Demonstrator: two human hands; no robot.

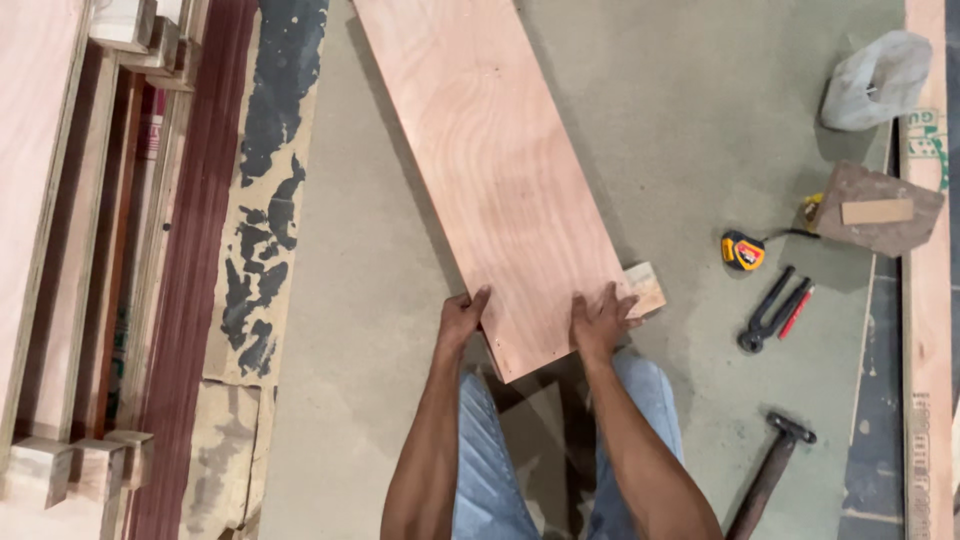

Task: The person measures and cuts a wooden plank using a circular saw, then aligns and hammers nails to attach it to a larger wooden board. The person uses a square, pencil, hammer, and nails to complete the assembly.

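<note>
Beside plywood board (pixel 500 170): wood block (pixel 645 288) (touching), tape measure (pixel 742 251), pincers (pixel 772 310).

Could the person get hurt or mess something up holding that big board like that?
Maybe. The long reddish plywood board is gripped only at its near end by the left hand and right hand, so it might tip or slide. The small pale wooden block beside the right hand could pinch fingers. The dark-handled hammer lies near the knee, easy to bump.
</note>
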